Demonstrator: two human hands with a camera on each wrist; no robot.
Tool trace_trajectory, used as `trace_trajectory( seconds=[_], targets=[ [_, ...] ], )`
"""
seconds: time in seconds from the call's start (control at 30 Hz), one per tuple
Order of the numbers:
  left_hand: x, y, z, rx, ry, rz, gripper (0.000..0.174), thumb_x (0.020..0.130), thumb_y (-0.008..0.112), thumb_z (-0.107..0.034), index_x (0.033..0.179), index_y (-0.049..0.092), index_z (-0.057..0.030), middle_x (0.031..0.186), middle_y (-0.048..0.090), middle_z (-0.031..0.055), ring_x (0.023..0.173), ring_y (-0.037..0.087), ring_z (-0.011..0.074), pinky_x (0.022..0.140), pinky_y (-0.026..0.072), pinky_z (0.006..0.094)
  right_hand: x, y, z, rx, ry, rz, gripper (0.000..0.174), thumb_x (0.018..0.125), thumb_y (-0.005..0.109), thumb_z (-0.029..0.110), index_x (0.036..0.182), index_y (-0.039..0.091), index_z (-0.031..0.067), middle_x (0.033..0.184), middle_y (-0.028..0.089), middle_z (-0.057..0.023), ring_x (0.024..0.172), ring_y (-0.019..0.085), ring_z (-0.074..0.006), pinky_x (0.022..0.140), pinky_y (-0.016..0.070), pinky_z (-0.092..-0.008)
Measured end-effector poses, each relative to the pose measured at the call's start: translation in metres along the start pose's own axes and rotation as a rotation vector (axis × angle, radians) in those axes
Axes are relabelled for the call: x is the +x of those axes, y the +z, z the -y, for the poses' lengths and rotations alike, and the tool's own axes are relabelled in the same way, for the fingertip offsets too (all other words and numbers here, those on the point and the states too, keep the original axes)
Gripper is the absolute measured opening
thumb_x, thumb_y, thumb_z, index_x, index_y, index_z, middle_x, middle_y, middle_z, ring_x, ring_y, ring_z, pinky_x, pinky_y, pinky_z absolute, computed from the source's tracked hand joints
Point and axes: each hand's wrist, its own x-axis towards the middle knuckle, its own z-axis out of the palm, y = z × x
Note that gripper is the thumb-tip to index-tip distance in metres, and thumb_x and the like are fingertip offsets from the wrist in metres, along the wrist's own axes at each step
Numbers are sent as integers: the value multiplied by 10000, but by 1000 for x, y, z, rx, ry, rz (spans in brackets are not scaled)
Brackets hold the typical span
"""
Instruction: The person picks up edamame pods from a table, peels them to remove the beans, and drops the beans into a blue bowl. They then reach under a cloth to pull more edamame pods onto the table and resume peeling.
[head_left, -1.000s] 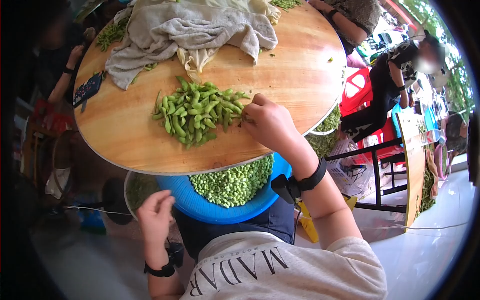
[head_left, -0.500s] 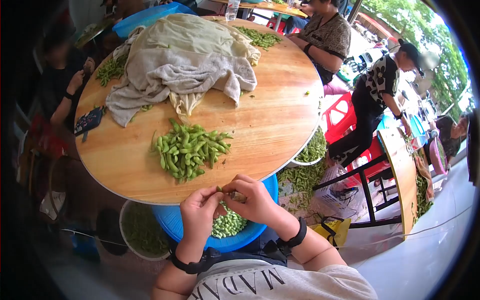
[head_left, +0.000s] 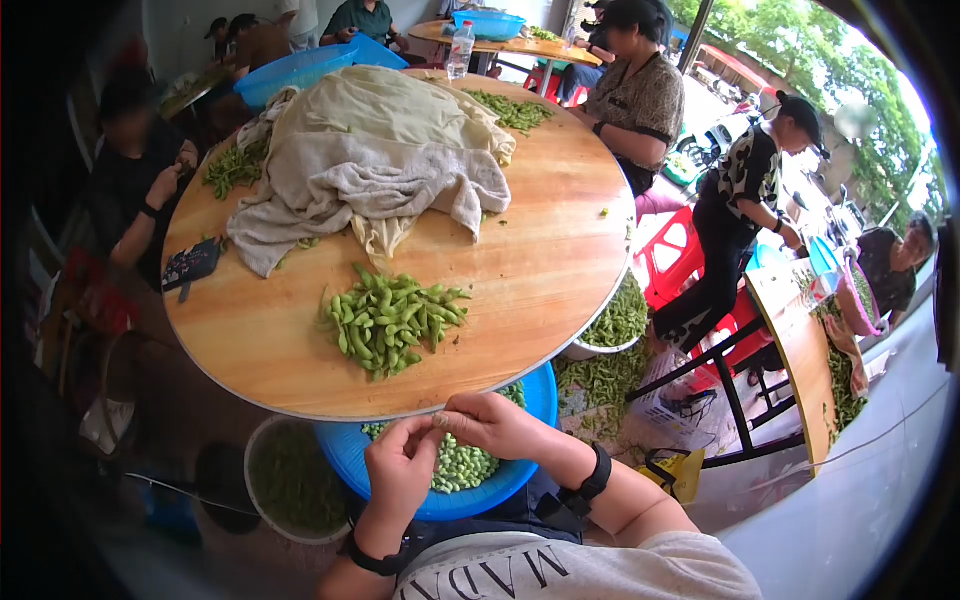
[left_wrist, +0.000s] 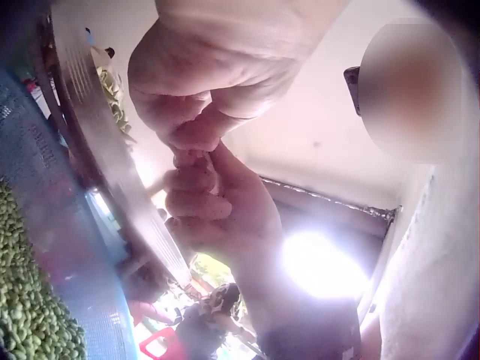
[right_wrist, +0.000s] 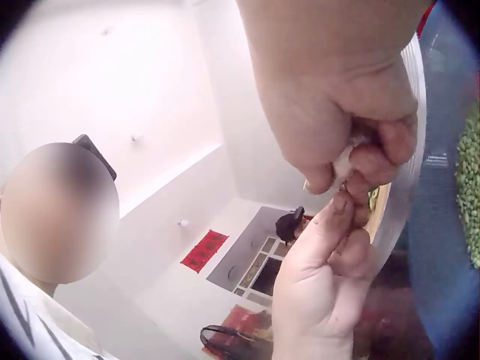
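Observation:
Both hands meet fingertip to fingertip just off the near edge of the round wooden table (head_left: 540,280). My left hand (head_left: 398,468) pinches a small green soybean pod, mostly hidden by fingers. On its other end the thumb and curled fingers of my right hand (head_left: 505,425) grip too; in the right wrist view, a tiny dark bit (right_wrist: 343,184) shows between the fingertips. Below them a blue basin (head_left: 546,400) holds shelled green beans (head_left: 462,468). A pile of whole soybean pods (head_left: 392,322) lies on the table, beyond the hands.
Crumpled cloths (head_left: 390,150) cover a mound on the table, with a dark pouch (head_left: 190,264) at the left edge. Tubs of green pods or husks stand low at left (head_left: 295,480) and right (head_left: 615,318). Several people sit or stand around, near a red chair (head_left: 670,255).
The right hand has come back from the pod pile to meet the left hand, which rose over the basin. Since half a second ago the hands stay together. The head view has tilted up.

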Motion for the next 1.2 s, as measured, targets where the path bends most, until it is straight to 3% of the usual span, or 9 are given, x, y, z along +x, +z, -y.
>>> trace_trajectory(
  seconds=[0.17, 0.33, 0.53, 0.63, 0.73, 0.87, 0.97, 1.03, 1.2],
  targets=[
    [-6, -4, 5, 205, 206, -42, 55, 765, 608, 37, 817, 618, 22, 610, 557, 27, 478, 491, 56, 433, 379, 213, -2, 7, 0, 5, 48, 76, 273, 923, 480, 257, 869, 553, -1, 637, 446, 21, 593, 411, -55, 509, 368, -225],
    [-11, -13, -8, 285, 262, -31, 89, 700, 653, 22, 767, 596, 10, 660, 574, 131, 553, 568, 257, 497, 440, 309, -7, 10, 15, 51, 71, 134, 282, 935, 448, 262, 853, 522, 3, 639, 439, 10, 590, 419, -63, 514, 371, -226],
    [-13, -16, -8, 308, 311, -39, 88, 700, 645, 32, 766, 592, 11, 665, 574, 135, 557, 569, 266, 506, 447, 317, -4, 17, 8, 49, 51, 92, 299, 917, 476, 277, 848, 538, -8, 610, 480, -17, 541, 450, -80, 485, 388, -252],
    [-12, -16, -4, 336, 409, -68, 72, 722, 636, 55, 780, 598, 35, 610, 555, 70, 520, 530, 118, 464, 411, 254, -4, 19, 3, 47, 13, 72, 287, 917, 475, 263, 851, 537, -9, 626, 501, -22, 543, 456, -86, 488, 395, -253],
    [-17, -16, 15, 198, 164, -33, 50, 754, 618, 4, 799, 597, 12, 655, 585, 107, 523, 550, 198, 470, 417, 290, -7, 19, 3, -5, 61, 83, 269, 929, 453, 239, 854, 543, -3, 657, 479, 2, 601, 426, -61, 531, 381, -223],
    [-19, -18, 25, -544, -401, 172, 86, 830, 554, -51, 813, 592, 24, 641, 547, 23, 484, 438, 59, 418, 304, 187, -16, 36, 5, 104, -239, 182, 279, 930, 453, 255, 890, 561, 1, 655, 496, 14, 588, 436, -66, 537, 395, -221],
    [-22, -20, 18, -701, -436, 34, 90, 809, 577, -47, 842, 587, 37, 641, 554, 35, 472, 432, 67, 417, 304, 187, -22, 16, 6, 99, 62, 189, 292, 931, 451, 265, 864, 556, 2, 624, 459, 24, 564, 421, -69, 506, 371, -214],
    [-21, -23, 3, -549, -369, 10, 86, 779, 603, 12, 860, 589, 37, 643, 553, 32, 470, 443, 69, 419, 328, 195, -21, 13, 13, 387, 175, 62, 313, 927, 465, 278, 787, 510, 2, 609, 438, 18, 548, 401, -56, 478, 348, -212],
    [-30, -12, -3, -77, -75, -9, 29, 767, 607, 40, 777, 597, 15, 616, 538, 18, 454, 469, 59, 405, 347, 195, -18, 24, -1, 265, 123, 98, 345, 934, 443, 295, 751, 487, 6, 575, 437, 0, 511, 393, -75, 452, 335, -230]
  ],
)
